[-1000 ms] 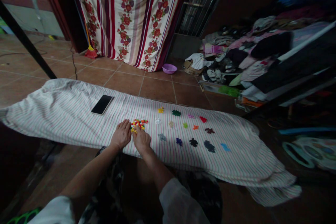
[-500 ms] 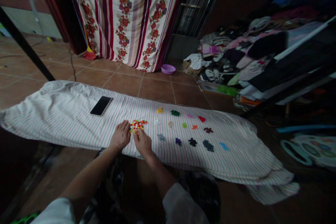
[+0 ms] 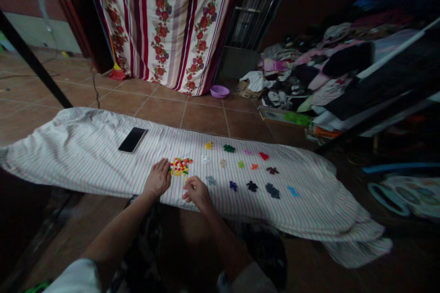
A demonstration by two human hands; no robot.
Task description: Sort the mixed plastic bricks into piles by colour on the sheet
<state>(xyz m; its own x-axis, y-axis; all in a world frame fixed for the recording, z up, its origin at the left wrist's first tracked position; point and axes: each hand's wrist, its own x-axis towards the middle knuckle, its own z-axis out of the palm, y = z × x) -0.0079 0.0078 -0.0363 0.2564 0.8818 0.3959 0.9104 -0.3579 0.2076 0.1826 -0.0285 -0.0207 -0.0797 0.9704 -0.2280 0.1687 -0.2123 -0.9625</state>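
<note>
Well, my left hand (image 3: 158, 179) lies flat just left of the mixed-colour pile (image 3: 180, 166) on the striped cloth (image 3: 85, 158); my right hand (image 3: 198, 193) curls at the pile's near right, whether gripping anything I can't tell.

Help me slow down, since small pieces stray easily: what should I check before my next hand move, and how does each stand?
1. Mixed pile in plain view, left hand at its edge: ok.
2. Right hand off the mixed pile: ok.
3. Something pinched in the right hand: cannot tell, too small to make out.
4. Black pile apart from the dark grey pile: ok.
5. Phone clear of both hands: ok.
6. Cloth smooth throughout: not ok, creased toward its ends.
</note>
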